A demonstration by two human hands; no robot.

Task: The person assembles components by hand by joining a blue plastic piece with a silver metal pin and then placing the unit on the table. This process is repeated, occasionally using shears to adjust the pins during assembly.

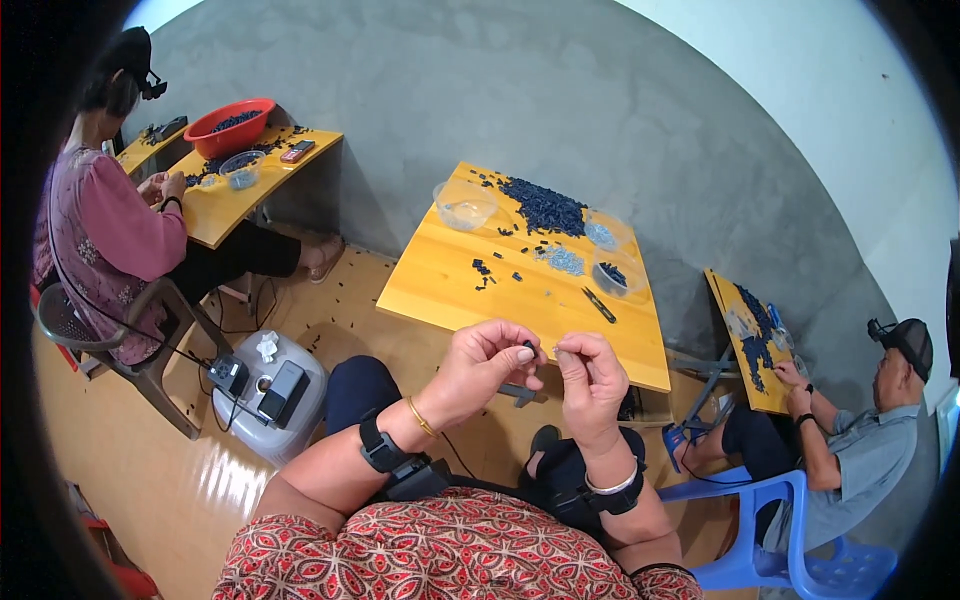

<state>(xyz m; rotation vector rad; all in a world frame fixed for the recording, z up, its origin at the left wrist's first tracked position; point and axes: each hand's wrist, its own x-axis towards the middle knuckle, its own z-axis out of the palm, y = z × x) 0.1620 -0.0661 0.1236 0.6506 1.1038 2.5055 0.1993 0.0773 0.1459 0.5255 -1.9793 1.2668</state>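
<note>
Clearly small and dark, a plastic piece (pixel 528 346) sits pinched at the fingertips of the left hand (pixel 482 368); the right hand (pixel 592 380), just beside, nips something too tiny to identify, above the yellow table (pixel 450 280).

The near half of the yellow table (pixel 440 285) lies bare; bowls (pixel 465 205), a dark parts heap (pixel 545 208) and a tool (pixel 600 305) crowd its far side.

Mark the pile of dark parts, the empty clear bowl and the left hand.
pile of dark parts (pixel 545 208), head view, middle of the heap.
clear bowl (pixel 465 205), head view, its wall.
left hand (pixel 485 362), head view, back of hand.
</note>
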